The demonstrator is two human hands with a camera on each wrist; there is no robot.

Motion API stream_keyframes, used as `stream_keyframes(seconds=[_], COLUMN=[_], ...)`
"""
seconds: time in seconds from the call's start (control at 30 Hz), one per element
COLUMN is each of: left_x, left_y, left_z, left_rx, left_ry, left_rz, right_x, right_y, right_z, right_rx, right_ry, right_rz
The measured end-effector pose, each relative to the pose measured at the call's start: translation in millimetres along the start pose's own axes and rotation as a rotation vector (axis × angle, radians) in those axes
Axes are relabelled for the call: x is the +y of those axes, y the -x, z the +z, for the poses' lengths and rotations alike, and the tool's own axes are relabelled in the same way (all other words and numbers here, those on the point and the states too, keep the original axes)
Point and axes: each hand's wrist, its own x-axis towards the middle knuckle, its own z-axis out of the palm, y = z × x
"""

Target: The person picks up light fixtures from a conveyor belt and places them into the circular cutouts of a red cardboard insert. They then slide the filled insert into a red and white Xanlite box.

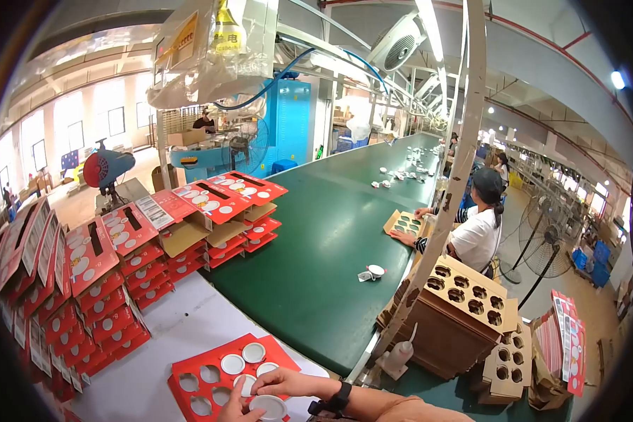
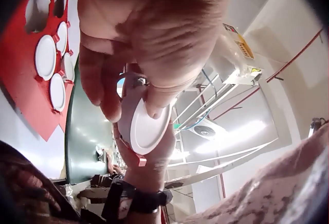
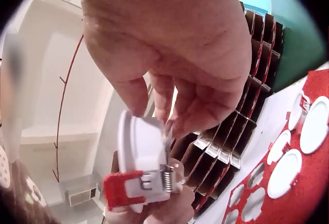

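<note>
A round white downlight (image 1: 269, 408) with a spring clip and a red tip is held between both hands, low in the head view. My left hand (image 2: 154, 33) pinches it, thumb on the white face. The fingers of my right hand (image 3: 169, 44) pinch at its back edge beside the spring clip (image 3: 167, 177); what exactly they grip there I cannot tell. Close beside the hands lies a red card insert (image 1: 183, 367) with round holes. Several white downlights (image 1: 233, 363) sit in its holes, while other holes (image 1: 209, 373) have nothing in them.
Stacked red printed boxes (image 1: 91, 264) stand on the left of the white table (image 1: 190, 309). A green conveyor (image 1: 316, 246) runs ahead, with a loose downlight (image 1: 376, 271) on it. Cardboard trays (image 1: 464, 292) and a white bottle (image 1: 399, 355) stand right; a person (image 1: 475, 235) works beyond.
</note>
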Motion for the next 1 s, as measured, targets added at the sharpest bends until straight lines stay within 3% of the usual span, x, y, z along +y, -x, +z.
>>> stream_keyframes(seconds=[0.07, 0.17, 0.33, 0.43, 0.53, 0.6, 0.67, 0.7, 0.73, 0.8, 0.87, 1.0], left_x=[-14.1, -51.8, -66.3, -101.1, -74.5, -76.8, -75.7, -72.5, -71.2, -73.3, -77.9, -106.6], left_y=[-1.2, -9.0, -7.6, -16.7, -10.3, -17.4, -21.6, -23.2, -24.3, -25.4, -27.2, -38.2], left_z=[3.9, -3.2, -11.5, -22.6, -19.6, -17.0, -17.1, -17.5, -17.8, -17.5, -17.3, -30.9], left_rx=[0.001, -0.064, -0.088, -0.008, -0.027, 0.080, 0.183, 0.226, 0.269, 0.260, 0.239, 0.229], left_ry=[0.109, 0.167, 0.230, -0.013, 0.101, -0.003, -0.111, -0.043, 0.026, 0.082, 0.190, -0.044], left_rz=[0.101, 0.057, 0.032, 0.188, 0.050, 0.115, 0.183, 0.210, 0.237, 0.221, 0.193, 0.220], right_x=[10.9, 8.3, 23.6, 50.0, 75.2, 43.1, 16.3, 13.6, 19.5, 16.2, 12.1, 12.0], right_y=[-1.9, -0.1, -2.7, -6.0, -11.0, -4.3, -0.7, -0.9, -1.6, -0.7, 5.7, 6.2], right_z=[-8.3, -4.5, 7.2, 23.2, 13.9, 9.6, 12.0, 7.5, 6.9, 12.3, 17.5, 19.7], right_rx=[-0.198, -0.164, -0.135, -0.061, -0.121, -0.110, 0.157, 0.190, 0.190, 0.083, 0.087, 0.146], right_ry=[-0.105, -0.112, -0.232, -0.658, -0.716, -0.660, -0.460, -0.222, -0.224, 0.156, 0.230, 0.303], right_rz=[0.090, 0.079, 0.054, 0.130, 0.199, 0.252, 0.218, 0.208, 0.208, 0.061, 0.099, 0.044])
